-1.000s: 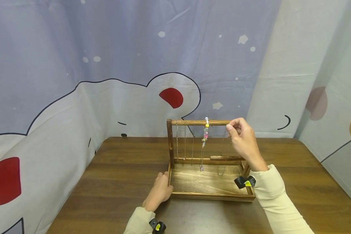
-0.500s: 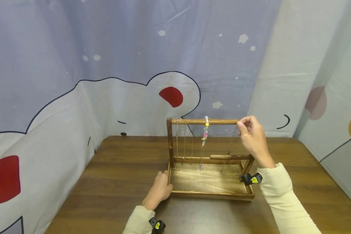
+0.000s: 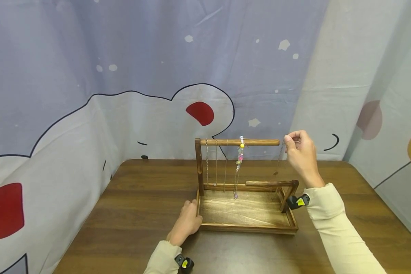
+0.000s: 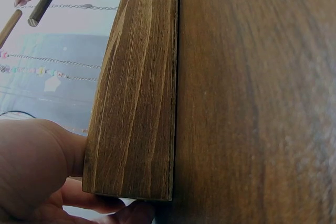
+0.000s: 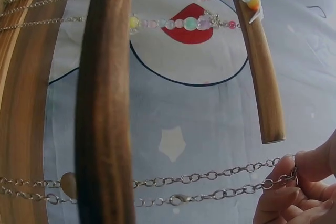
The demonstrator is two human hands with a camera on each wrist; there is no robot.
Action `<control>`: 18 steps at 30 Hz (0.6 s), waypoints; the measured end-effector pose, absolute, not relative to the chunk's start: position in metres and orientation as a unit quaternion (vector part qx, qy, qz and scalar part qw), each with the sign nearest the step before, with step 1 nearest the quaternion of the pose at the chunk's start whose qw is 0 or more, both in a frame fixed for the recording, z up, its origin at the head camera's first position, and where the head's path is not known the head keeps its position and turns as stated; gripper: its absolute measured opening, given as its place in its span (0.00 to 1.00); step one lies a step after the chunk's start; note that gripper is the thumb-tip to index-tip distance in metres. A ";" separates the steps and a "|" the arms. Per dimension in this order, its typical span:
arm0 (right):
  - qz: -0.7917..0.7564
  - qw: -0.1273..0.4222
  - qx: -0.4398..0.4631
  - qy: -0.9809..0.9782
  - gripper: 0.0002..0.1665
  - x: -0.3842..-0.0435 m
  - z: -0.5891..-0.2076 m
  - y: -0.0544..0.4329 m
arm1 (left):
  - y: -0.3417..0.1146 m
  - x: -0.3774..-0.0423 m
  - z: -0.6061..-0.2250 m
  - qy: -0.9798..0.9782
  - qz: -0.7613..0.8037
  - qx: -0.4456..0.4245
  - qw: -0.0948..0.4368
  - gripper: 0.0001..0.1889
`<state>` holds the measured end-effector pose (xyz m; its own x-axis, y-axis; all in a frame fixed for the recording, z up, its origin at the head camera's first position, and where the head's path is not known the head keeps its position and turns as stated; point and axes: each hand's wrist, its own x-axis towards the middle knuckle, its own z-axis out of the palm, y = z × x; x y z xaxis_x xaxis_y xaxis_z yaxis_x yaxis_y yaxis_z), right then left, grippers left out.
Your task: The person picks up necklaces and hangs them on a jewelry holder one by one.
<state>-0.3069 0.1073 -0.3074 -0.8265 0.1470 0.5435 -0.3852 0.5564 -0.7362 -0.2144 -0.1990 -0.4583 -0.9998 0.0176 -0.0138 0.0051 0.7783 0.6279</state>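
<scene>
My right hand pinches a silver chain necklace between thumb and fingers, just beyond the free end of the upper rod of a wooden jewelry stand. The chain hangs in two strands, with a round pendant partly hidden behind the lower rod in the right wrist view. My left hand grips the near left corner of the stand's tray, thumb on one side and fingers around the end. A pastel beaded necklace hangs from the upper rod.
Several thin chains, among them a silver one, hang left of the beaded necklace. The stand's lower rod runs leftward from a short right post. A brown wooden table lies beneath, with a patterned cloth behind.
My right hand has moved right along the upper rod and past its end, drawing the chain necklace off the rod. The left hand keeps its place on the tray.
</scene>
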 end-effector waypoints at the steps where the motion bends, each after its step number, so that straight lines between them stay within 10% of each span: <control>1: 0.465 0.286 0.070 -0.835 0.12 -0.308 -0.306 0.107 | -0.199 -0.214 -0.458 0.942 0.334 0.006 0.011 0.29; 18: 0.422 0.274 0.083 -0.860 0.13 -0.315 -0.291 0.095 | -0.200 -0.214 -0.460 0.942 0.336 0.009 0.012 0.28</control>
